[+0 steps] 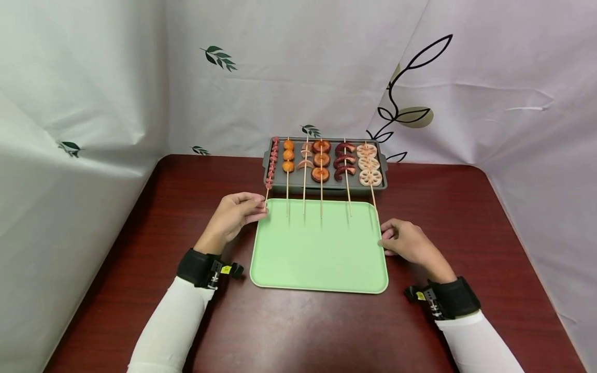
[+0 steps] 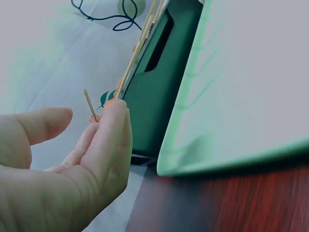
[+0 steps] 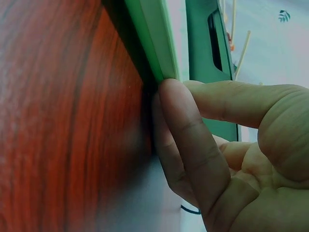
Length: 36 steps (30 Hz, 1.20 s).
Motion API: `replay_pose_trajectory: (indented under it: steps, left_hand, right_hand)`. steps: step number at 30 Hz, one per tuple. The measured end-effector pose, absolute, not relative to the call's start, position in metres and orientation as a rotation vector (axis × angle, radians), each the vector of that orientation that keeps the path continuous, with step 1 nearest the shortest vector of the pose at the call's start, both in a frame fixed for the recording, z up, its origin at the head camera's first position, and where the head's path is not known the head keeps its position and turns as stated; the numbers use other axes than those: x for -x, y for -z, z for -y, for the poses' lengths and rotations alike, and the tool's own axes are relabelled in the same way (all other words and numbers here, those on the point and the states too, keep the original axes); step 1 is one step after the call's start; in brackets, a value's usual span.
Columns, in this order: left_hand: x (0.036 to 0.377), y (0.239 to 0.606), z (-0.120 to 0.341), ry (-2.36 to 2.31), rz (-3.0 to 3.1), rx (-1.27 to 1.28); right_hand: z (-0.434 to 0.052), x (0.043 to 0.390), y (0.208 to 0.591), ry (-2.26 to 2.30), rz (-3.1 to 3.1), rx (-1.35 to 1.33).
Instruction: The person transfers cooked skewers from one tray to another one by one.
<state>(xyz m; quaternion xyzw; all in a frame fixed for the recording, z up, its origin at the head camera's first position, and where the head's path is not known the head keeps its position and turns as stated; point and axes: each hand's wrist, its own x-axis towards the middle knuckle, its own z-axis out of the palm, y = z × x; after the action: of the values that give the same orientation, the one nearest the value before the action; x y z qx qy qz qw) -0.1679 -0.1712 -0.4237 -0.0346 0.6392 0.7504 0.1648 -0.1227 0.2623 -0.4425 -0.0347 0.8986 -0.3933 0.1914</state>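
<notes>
A light green tray (image 1: 319, 254) lies before a dark grill pan (image 1: 336, 190). My right hand (image 1: 407, 239) pinches the tray's right rim, thumb above and fingers beneath in the right wrist view. By the far left corner, my left hand (image 1: 235, 213) has its thumb apart from its extended fingers (image 2: 104, 140), close to the bare stick of the skewer of small red pieces (image 1: 273, 160). Across the pan lie further skewers: orange balls (image 1: 288, 155), pale crescent pieces (image 1: 305, 164), brown round slices (image 1: 320, 160), dark red tentacles (image 1: 344, 161) and lotus root slices (image 1: 369, 164). Their sticks overhang the tray.
Everything stands on a dark red wood-grain table (image 1: 322, 331). Directly behind the pan hangs a pale curtain (image 1: 289, 67) with leaf prints, which also closes off the left and right sides.
</notes>
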Motion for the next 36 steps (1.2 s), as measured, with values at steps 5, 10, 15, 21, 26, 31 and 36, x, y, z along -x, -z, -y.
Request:
replay_pose_trajectory:
  steps: [5,10,15,21,26,31,36]
  left_hand:
    - [0.172,0.423,0.169,-2.212,-1.679,0.121]
    - [0.174,0.422,0.167,-2.229,-1.627,0.16]
    - [0.177,0.423,0.167,-2.237,-1.601,0.189]
    - [0.179,0.423,0.166,-2.232,-1.6,0.202]
    - [0.18,0.423,0.165,-2.221,-1.624,0.195]
    - [0.18,0.423,0.165,-2.202,-1.666,0.183]
    - [0.179,0.424,0.165,-2.162,-1.739,0.169]
  right_hand:
    - [-0.262,0.12,0.441,1.127,-2.501,0.08]
    - [-0.262,0.119,0.441,1.157,-2.483,0.07]
    - [-0.262,0.12,0.442,1.163,-2.484,0.06]
    - [-0.262,0.121,0.444,1.188,-2.473,0.054]
    - [-0.262,0.121,0.446,1.186,-2.479,0.052]
    - [-0.263,0.12,0.446,1.186,-2.478,0.06]
    - [-0.263,0.12,0.446,1.184,-2.48,0.064]
